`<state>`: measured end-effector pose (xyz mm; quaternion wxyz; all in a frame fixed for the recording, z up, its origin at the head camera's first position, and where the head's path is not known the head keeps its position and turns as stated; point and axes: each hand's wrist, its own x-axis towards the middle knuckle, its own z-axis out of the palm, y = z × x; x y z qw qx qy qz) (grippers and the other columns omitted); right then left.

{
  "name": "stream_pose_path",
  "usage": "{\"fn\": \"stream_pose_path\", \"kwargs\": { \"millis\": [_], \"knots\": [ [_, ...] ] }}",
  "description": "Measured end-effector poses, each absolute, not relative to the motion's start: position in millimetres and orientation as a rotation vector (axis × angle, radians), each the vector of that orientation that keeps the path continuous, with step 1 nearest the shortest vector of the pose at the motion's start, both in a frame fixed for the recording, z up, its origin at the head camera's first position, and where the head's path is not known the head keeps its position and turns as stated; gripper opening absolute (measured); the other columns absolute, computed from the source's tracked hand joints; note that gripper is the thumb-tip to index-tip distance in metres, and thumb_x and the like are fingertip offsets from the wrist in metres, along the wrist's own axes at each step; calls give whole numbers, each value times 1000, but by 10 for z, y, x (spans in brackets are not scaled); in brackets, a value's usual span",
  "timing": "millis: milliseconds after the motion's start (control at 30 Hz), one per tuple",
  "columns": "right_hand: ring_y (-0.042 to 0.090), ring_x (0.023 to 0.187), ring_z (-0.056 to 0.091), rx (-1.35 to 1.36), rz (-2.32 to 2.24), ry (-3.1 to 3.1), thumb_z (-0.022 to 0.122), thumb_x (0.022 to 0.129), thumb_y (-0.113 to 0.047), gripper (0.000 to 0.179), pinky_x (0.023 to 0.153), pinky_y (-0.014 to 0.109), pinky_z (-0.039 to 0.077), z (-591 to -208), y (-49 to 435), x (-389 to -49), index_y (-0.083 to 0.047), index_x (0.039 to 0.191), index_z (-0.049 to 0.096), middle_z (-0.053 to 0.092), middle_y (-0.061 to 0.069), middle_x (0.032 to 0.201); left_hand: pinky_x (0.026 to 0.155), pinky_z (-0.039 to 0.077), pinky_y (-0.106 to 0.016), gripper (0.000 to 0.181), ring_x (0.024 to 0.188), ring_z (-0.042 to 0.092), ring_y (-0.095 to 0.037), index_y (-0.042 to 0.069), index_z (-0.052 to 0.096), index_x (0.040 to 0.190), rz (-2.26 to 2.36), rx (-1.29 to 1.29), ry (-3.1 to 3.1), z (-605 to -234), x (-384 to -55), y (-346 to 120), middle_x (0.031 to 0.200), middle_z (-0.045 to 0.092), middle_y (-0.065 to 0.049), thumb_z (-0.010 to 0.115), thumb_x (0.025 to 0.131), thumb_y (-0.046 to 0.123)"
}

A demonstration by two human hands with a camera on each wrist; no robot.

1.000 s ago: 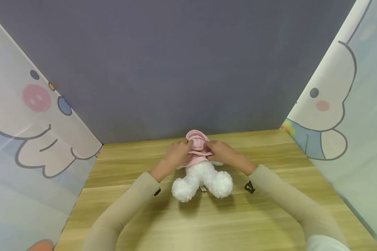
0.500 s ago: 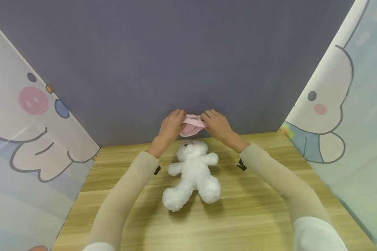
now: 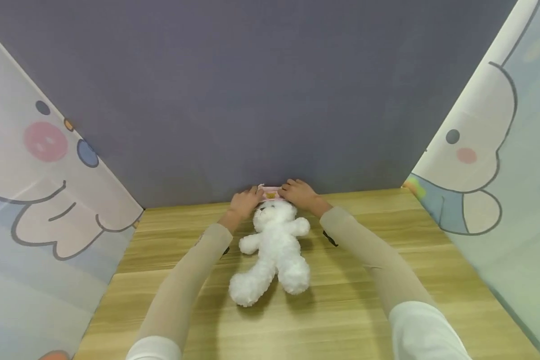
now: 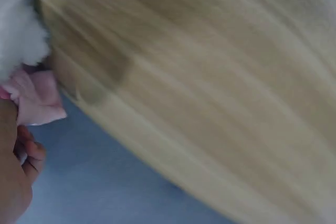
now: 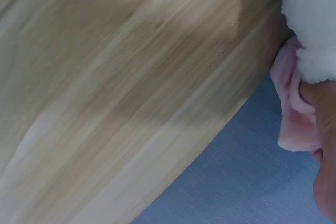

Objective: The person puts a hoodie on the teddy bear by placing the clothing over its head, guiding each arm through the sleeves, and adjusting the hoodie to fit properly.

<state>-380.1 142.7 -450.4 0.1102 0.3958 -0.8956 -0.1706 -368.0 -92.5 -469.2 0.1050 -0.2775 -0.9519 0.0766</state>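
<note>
A white plush teddy bear (image 3: pixel 276 240) lies on the wooden table, its head toward the back edge and its legs toward me. Bunched at the top of its head is a small pink doll garment (image 3: pixel 271 194) with a yellow patch. My left hand (image 3: pixel 245 202) grips the garment's left side, and my right hand (image 3: pixel 299 195) grips its right side. In the left wrist view, pink cloth (image 4: pixel 39 98) hangs beside the white fur. Folded pink fabric (image 5: pixel 295 121) sits between thumb and fingers in the right wrist view. The bear's crown is partly covered.
The wooden table (image 3: pixel 351 280) ends at a dark grey panel (image 3: pixel 270 100) just behind the bear's head. Cartoon-printed panels stand on the left (image 3: pixel 40 200) and right (image 3: pixel 499 210).
Both hands lifted the pink garment off the bear's body and up past its head, then lowered it to the top of the head. The bear's body became uncovered and shifted slightly left.
</note>
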Motion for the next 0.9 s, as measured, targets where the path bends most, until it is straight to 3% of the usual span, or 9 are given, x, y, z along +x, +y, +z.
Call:
{"fn": "stream_pose_path", "kwargs": {
  "millis": [133, 200, 367, 500, 600, 700, 800, 900],
  "knots": [
    [29, 115, 59, 1186, -279, -2737, 59, 102, -5, 28, 101, 44, 49, -4484, 1413, -3804, -14, 128, 64, 68, 6, 125, 66, 59, -52, 43, 86, 69, -39, 6, 50, 137, 48, -641, -2910, -4763, -3687, -1028, 124, 58, -16, 67, 99, 16],
    [29, 110, 61, 1178, -117, -2780, 59, 102, -6, 25, 97, 44, 51, -4481, 1459, -3791, -12, 125, 65, 70, 8, 117, 71, 58, -53, 40, 90, 67, -41, 2, 50, 131, -153, -626, -2956, -4773, -3681, -1070, 118, 58, -18, 68, 98, 13],
    [27, 92, 63, 1131, 293, -2717, 64, 101, -14, 16, 90, 44, 51, -4492, 1600, -3730, -8, 114, 71, 74, 7, 97, 79, 52, -46, 21, 93, 60, -36, -3, 54, 109, -802, -734, -2918, -4821, -3642, -1220, 101, 57, -19, 67, 95, 6],
    [26, 79, 63, 1305, 420, -2536, 64, 99, -11, 15, 91, 46, 48, -4476, 1631, -3664, -2, 106, 74, 71, 9, 87, 88, 53, -44, 30, 105, 59, -37, -8, 55, 118, -1199, -900, -2895, -4846, -3531, -1377, 111, 57, -23, 66, 90, -3],
    [26, 83, 64, 1396, 499, -2584, 62, 99, -11, 20, 90, 45, 50, -4429, 1668, -3599, 1, 111, 73, 70, 13, 95, 97, 52, -47, 52, 121, 56, -43, -11, 45, 136, -1473, -1012, -2942, -4865, -3428, -1442, 133, 49, -28, 68, 89, -3],
    [27, 104, 65, 1374, 649, -2838, 63, 101, -20, 34, 94, 44, 52, -4347, 1726, -3532, 0, 128, 66, 67, 15, 119, 102, 50, -49, 66, 128, 52, -46, -10, 36, 146, -1630, -1056, -2947, -4890, -3358, -1449, 147, 39, -29, 71, 90, 0],
    [29, 118, 61, 1296, 759, -3047, 65, 100, -33, 53, 100, 45, 50, -4285, 1753, -3488, -2, 143, 55, 60, 16, 136, 102, 49, -51, 63, 125, 53, -47, -12, 38, 144, -1610, -1036, -2901, -4908, -3319, -1406, 145, 39, -31, 72, 92, 3],
    [29, 118, 61, 1287, 748, -3063, 70, 96, -39, 63, 99, 44, 50, -4270, 1726, -3465, -1, 144, 54, 61, 16, 136, 98, 50, -49, 54, 117, 55, -43, -13, 46, 136, -1495, -982, -2870, -4941, -3301, -1345, 135, 44, -30, 71, 93, 5]
  ]
}}
